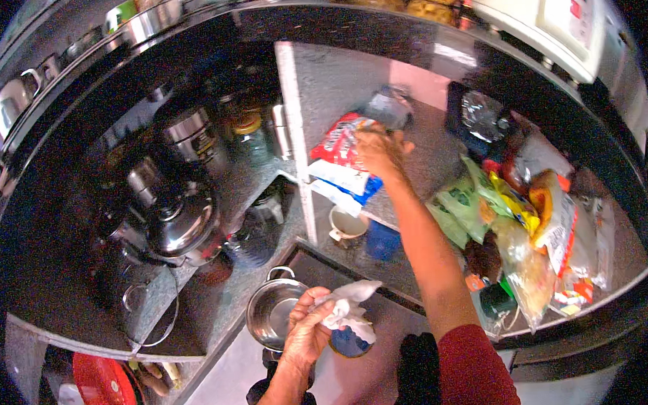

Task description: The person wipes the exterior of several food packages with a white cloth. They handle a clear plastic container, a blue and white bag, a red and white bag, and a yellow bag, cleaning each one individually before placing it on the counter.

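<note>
My left hand [309,329] is closed around a crumpled white piece, thin cloth or paper [351,305], in the lower middle. Beside and partly behind that hand is a shiny steel pan with loop handles [268,313]; whether the hand touches it I cannot tell. My right hand [380,153] reaches onto the upper shelf, its fingers closed at the right edge of a red packet [335,141]. Blur hides the exact fingertips. White and blue packets [360,189] lie under the red one, and a clear bag [392,105] sits just behind.
Steel vessels [180,219] and jars crowd the left shelves. A white mug [347,223] and a blue container [382,240] stand below the packets. Several food bags [524,264] fill the right shelf. A white appliance [542,14] stands on the dark counter [313,21]; red plates [102,390] are lower left.
</note>
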`<act>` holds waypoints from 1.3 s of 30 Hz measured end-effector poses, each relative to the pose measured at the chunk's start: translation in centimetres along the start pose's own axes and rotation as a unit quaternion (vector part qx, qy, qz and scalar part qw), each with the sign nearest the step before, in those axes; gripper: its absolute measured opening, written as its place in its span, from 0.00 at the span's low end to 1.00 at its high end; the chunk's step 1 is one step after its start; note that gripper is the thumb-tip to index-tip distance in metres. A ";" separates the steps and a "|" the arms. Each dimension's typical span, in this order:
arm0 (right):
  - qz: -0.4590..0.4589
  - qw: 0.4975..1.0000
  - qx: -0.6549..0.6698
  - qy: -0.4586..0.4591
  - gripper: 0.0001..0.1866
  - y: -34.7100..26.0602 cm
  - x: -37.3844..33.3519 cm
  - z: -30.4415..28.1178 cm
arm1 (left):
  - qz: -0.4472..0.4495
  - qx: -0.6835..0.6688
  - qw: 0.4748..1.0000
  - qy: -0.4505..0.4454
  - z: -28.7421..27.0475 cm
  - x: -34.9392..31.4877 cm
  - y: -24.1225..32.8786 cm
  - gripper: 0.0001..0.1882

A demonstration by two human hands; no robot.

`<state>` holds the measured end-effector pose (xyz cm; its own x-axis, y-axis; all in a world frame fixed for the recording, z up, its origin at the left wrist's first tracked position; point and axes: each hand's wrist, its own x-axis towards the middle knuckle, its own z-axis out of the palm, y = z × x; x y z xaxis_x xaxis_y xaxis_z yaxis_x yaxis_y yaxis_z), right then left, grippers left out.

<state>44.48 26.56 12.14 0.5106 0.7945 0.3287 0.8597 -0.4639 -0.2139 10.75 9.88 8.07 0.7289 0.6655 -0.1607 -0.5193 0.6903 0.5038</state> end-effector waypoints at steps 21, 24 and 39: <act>-0.076 0.987 0.117 0.084 0.22 4.5 -26.1 -18.1 | 0.016 0.279 0.960 0.000 2.1 0.3 -2.4 0.16; 0.015 0.972 -0.146 0.181 0.33 8.0 -23.1 -22.8 | 0.000 0.301 0.953 0.025 2.1 0.0 -2.0 0.16; 0.141 0.957 -0.221 0.122 0.10 19.6 -21.0 -19.9 | -0.033 0.283 0.958 0.022 2.3 0.2 -2.2 0.17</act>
<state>50.99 -6.99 19.37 0.6656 0.5229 0.5325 0.5832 -0.8096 0.0660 13.11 7.85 8.89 0.7250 0.6465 -0.2374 -0.1388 0.4747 0.8691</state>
